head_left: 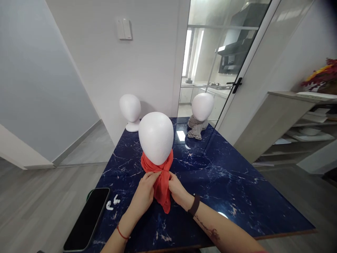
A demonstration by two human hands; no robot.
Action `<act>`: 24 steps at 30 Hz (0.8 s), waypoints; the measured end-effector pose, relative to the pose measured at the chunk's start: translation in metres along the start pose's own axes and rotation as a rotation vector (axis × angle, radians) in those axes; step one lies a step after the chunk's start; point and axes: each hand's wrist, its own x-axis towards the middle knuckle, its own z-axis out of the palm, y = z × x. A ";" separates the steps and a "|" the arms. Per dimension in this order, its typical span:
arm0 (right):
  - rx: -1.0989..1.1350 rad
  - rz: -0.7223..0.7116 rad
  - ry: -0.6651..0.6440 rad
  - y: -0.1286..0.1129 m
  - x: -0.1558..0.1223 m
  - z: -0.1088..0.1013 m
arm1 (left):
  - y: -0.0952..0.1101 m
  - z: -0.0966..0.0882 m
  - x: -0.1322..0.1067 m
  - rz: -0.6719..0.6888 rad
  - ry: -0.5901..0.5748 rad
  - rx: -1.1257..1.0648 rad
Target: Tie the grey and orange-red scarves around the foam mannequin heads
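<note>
A white foam mannequin head stands near the middle of the dark blue marble table. An orange-red scarf is wrapped round its neck, with the ends hanging down in front. My left hand pinches the scarf just left of the knot. My right hand grips the scarf on the right side of the knot. Both hands are closed on the cloth.
A bare white mannequin head stands at the table's far left by the wall. Another head with a grey scarf stands at the far edge. A black phone and two white earbuds lie at the near left.
</note>
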 end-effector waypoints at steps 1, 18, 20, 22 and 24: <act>-0.008 -0.017 0.007 0.000 0.000 0.000 | 0.001 0.001 0.003 0.038 -0.027 0.136; 0.394 0.177 -0.002 0.002 0.007 -0.002 | -0.003 0.020 0.009 0.116 0.209 0.531; 0.392 0.178 -0.001 0.001 0.010 -0.004 | 0.002 0.019 0.010 0.066 0.168 0.527; 0.395 0.159 0.006 -0.001 0.011 -0.004 | 0.007 0.019 0.012 0.014 0.140 0.517; 0.372 0.125 -0.018 -0.004 0.011 -0.004 | 0.009 0.019 0.015 -0.035 0.132 0.508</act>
